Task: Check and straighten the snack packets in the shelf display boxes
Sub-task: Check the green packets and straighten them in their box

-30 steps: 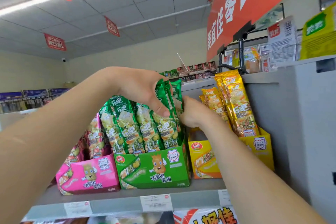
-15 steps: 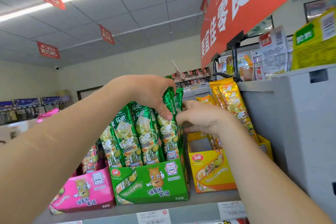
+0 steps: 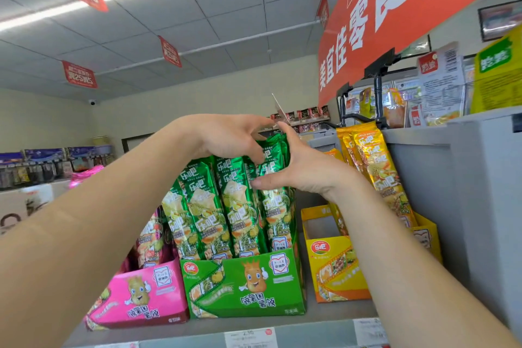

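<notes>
Head view: left hand (image 3: 226, 135) is pinching the green packets (image 3: 237, 206) at their tops, thumb in front, fingers reaching over behind. Right hand (image 3: 299, 169) is pressing flat-fingered just below that pinch. Packets are standing in the green display box (image 3: 245, 282) beneath both hands. Judging them light, slippery foil with brittle contents, so gripping the sealed top edge and squeezing gently.

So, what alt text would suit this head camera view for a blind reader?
Two bare hands straighten tall green packets standing in a green display box on a shop shelf: the left hand pinches the rightmost tops, the right hand presses flat against them. A pink box sits to its left, a yellow box to its right.
</notes>
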### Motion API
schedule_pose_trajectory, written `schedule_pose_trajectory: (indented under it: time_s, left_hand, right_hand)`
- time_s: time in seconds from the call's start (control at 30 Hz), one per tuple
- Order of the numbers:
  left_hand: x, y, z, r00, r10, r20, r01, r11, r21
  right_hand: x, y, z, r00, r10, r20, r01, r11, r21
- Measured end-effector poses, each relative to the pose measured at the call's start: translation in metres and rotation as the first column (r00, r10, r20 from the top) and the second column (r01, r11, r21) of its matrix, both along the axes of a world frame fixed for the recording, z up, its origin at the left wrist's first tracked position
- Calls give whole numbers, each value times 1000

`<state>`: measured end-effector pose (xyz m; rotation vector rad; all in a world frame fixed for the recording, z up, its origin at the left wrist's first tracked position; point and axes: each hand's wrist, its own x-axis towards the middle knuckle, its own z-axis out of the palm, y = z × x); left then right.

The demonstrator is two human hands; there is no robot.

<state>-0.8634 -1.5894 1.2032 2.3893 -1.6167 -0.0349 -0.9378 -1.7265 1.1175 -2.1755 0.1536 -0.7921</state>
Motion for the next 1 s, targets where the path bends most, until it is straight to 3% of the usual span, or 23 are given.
schedule_pose_trajectory:
  time_s: [0.13,0.23,0.3,0.4,0.53,0.63,0.8,0.87,1.0]
  left_hand:
    - [-6,1,2,1000,23,0,-23,1000,-17]
    - [-7,-3,2,975,93,203,-91,996,-20]
    - [-5,-5,1,960,115,256,-114,993,-19]
    - [-7,-7,-3,961,78,267,-80,997,-3]
    - [-7,-10,-6,963,36,267,-35,999,-9]
    - [-4,-9,-4,958,34,285,-42,999,21]
    - [-4,-7,-4,932,51,358,-96,990,108]
    - [-5,-7,-3,924,44,379,-101,986,131]
    - [-6,-6,4,969,49,243,-56,998,23]
  right_hand:
    - [-4,-4,4,997,16,82,-9,997,-77]
    - [-10,-11,6,999,27,37,-24,997,-76]
    - [-15,-15,7,999,48,16,-47,998,-49]
    - [-19,-20,8,998,66,21,-66,998,-24]
    - [-25,-15,19,994,-80,-74,64,979,-193]
    - [-27,-9,25,993,-67,-97,41,967,-252]
    - [-26,3,31,991,-136,-12,129,960,-249]
    - [-26,5,32,989,-139,-46,120,951,-284]
    - [-28,-1,30,954,-267,-138,207,916,-342]
